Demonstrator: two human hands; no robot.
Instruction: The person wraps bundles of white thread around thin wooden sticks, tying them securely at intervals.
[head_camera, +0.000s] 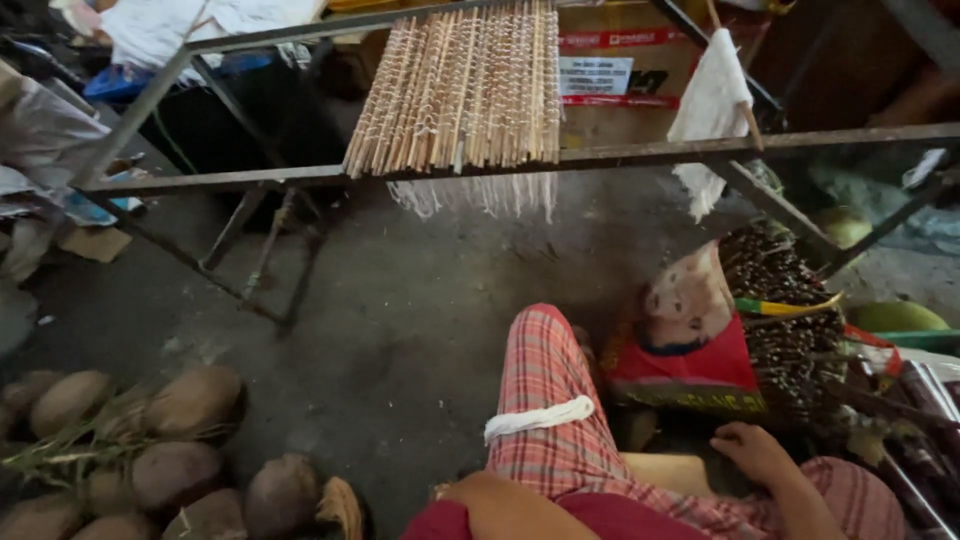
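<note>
Checked red-and-white cloth covers the raised knee (550, 400) on which a skein of white cord (538, 418) is draped, just beyond the hands. The right hand (752, 452) is seen palm down with its fingers loosely curled, resting low beside the leg at the edge of a dark bundle of sticks (785, 320); nothing is seen pinched in it. The left hand (478, 495) is mostly hidden at the bottom edge, where only a bent wrist and forearm are shown, so its state cannot be told. Ahead of the right hand a red printed sack (690, 355) is propped. Farther forward a metal frame (640, 155) carries a mat of pale slats (465, 90) bound with white cord. Husked coconuts (180, 440) are heaped on the floor well left of the left hand.
</note>
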